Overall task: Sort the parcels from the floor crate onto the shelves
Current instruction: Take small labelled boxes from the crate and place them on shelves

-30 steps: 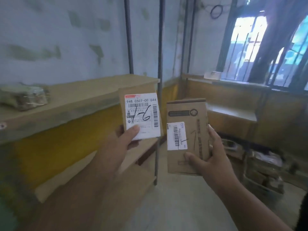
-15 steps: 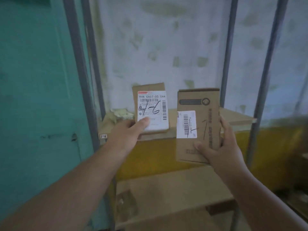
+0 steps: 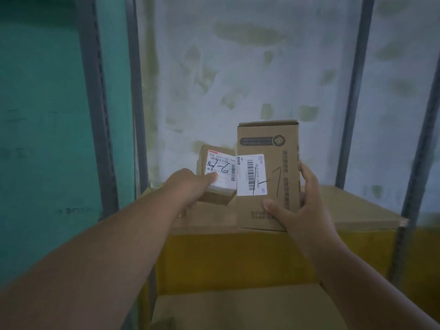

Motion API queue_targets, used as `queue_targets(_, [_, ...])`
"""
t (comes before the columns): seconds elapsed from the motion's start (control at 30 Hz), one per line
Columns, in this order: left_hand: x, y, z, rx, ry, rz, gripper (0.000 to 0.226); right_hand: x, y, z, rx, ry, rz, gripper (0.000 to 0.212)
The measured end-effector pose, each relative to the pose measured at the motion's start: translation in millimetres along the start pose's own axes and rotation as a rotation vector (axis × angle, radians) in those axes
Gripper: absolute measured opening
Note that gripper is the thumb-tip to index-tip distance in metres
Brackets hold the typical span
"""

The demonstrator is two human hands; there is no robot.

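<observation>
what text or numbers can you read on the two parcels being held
"948 0507-00 044": printed atop the white label of the small parcel in the left hand.
"1-6": handwritten across that label.
"863-H10-00044": printed sideways, roughly legible, on the barcode label of the tall parcel in the right hand.
"1": handwritten on that parcel.
Dark banner, round logo, side print: too blurred.

Shelf board (image 3: 345,210) lies bare rightward; grey uprights (image 3: 352,91) (both sides) flank the opening.
</observation>
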State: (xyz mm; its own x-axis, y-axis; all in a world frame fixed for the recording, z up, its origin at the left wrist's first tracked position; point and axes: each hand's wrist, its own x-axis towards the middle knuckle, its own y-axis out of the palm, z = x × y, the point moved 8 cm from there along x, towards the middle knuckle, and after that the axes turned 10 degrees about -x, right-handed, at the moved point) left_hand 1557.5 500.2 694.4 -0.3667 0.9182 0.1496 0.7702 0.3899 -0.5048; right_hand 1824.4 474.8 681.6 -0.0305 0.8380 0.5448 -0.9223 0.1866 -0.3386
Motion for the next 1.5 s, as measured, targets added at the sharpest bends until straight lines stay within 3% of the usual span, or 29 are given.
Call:
queue_targets(0.13, [23, 16, -4, 0.105, -0.024, -0.073, 0.053, 32, 12, -27, 0.058, -0.008, 0.083, 0.101])
queue_targets(0.4, [34, 39, -4, 0.420, -0.185, -0.158, 0.052, 77, 25, -68, 0.211, -0.040, 0.197, 0.098])
queue_targets(0.5, [39, 31, -16, 0.621, -0.065, -0.309, 0.045, 77, 29, -75, 0.247, -0.058, 0.242, 0.098])
queue_targets(0.57, [36, 23, -21, 0.480, 0.058, -0.392, 0.039, 72, 29, -76, 0.247, -0.069, 0.261, 0.098])
queue_targets(0.7, [-9, 23, -20, -0.107, 0.169, -0.368, 0.050, 45, 37, -74, 0.277, -0.061, 0.323, 0.103])
queue_targets(0.83, [-66, 25, 11, -0.313, 0.197, -0.311, 0.073, -9, 53, -72, 0.245, -0.035, 0.377, 0.109])
queue_targets(0.9, [-88, 22, 38, -0.344, 0.198, -0.286, 0.073, -43, 66, -71, 0.229, -0.027, 0.411, 0.110])
queue_targets(1.03, [-137, 13, 105, -0.353, 0.124, -0.228, 0.046, -120, 96, -81, 0.198, 0.029, 0.483, 0.112])
queue_targets(1.17, [-171, 12, 173, -0.300, 0.031, -0.106, 0.064, -189, 119, -97, 0.149, 0.092, 0.542, 0.114])
queue_targets(1.23, [-183, 19, 205, -0.292, -0.022, -0.073, 0.049, -216, 128, -112, 0.164, 0.188, 0.575, 0.110])
queue_targets(1.3, [-191, 33, 231, -0.260, -0.077, -0.036, 0.044, -235, 133, -133, 0.143, 0.271, 0.588, 0.109])
queue_targets(1.4, [-192, 62, 262, -0.204, -0.165, 0.020, 0.058, -249, 135, -168, 0.061, 0.367, 0.583, 0.108])
queue_targets(1.5, [-176, 83, 282, -0.132, -0.176, 0.020, 0.042, -240, 140, -202, -0.027, 0.422, 0.576, 0.106])
